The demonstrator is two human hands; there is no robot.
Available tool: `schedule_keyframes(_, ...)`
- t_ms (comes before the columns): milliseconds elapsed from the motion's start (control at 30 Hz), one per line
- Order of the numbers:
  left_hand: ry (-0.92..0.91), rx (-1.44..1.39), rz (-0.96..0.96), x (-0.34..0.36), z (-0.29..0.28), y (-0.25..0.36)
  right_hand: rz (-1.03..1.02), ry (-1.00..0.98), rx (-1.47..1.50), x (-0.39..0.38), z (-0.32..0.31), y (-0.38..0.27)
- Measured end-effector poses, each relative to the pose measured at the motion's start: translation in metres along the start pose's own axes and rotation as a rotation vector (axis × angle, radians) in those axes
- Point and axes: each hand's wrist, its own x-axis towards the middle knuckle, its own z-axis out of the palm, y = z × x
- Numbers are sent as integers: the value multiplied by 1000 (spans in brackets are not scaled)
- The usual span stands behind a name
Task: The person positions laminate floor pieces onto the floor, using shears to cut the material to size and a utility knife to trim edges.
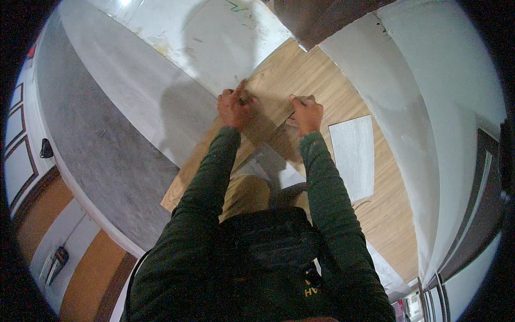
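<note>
My left hand (pixel 235 107) is on a light wood-look plank (pixel 190 163), index finger stretched toward its far edge, other fingers bent on it. My right hand (pixel 307 112) is closed on the plank a little to the right, thumb and fingertips together. The wood-look plank flooring (pixel 386 231) stretches from beyond both hands down the right side. A pale grey rectangular piece (pixel 351 155) lies on it beside my right hand. Part of the surface between my forearms is in shadow.
Pale grey boards (pixel 107 53) and a darker grey strip (pixel 96 139) run along the left. A white surface (pixel 150 21) lies at the top, with a dark brown fixture (pixel 306 16). A white wall (pixel 450 80) borders the right, a paneled surface (pixel 75 241) the lower left.
</note>
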Motion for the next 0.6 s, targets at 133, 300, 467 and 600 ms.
schedule_keyframes(133,19,50,-31,2,0,-12,63,-232,-251,1,-10,-25)
schedule_keyframes(300,65,10,3,4,17,-17,-127,-164,-365,7,-15,-18)
schedule_keyframes(467,5,92,-75,4,9,-1,-213,-90,-313,1,-19,-17)
schedule_keyframes(600,35,114,-84,4,9,-5,-166,-134,-241,1,-21,-25)
